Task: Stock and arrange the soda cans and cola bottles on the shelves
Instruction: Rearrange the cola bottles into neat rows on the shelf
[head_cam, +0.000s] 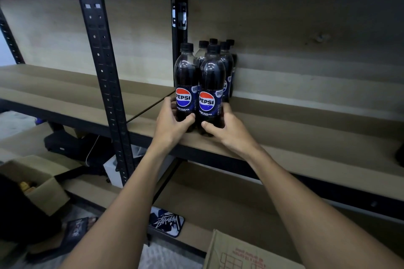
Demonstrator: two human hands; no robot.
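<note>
Bottles of Pepsi Zero Sugar stand clustered at the left end of the middle shelf (306, 137), close against the black corner post (179, 35) of the rack. Both of the person's bare arms reach up to the front pair.

The left hand (172, 120) wraps the lower part of the front left bottle (185, 85): its fingers go round the far side and its thumb lies across the front, just under the label. The right hand (227, 129) grips the front right bottle (211, 85) the same way, thumb pressed across the base and fingers curled round the right side. Both bottles are upright, caps on, side by side and touching or nearly so, their bases on the wooden board near its front edge. Their labels face outward.

Behind them stand the rear bottles (226, 59), four black caps showing, packed tight in two short rows that run back towards the plywood wall. The rest of the board stretches off to the right.

A second perforated black upright (102, 72) rises on the left, in front of the neighbouring rack. Down on the floor lie an open cardboard box (43, 192) at the left, a dark printed mat (166, 221) below the lower shelf, and another cardboard carton (229, 253) at the bottom edge, between the two forearms.
</note>
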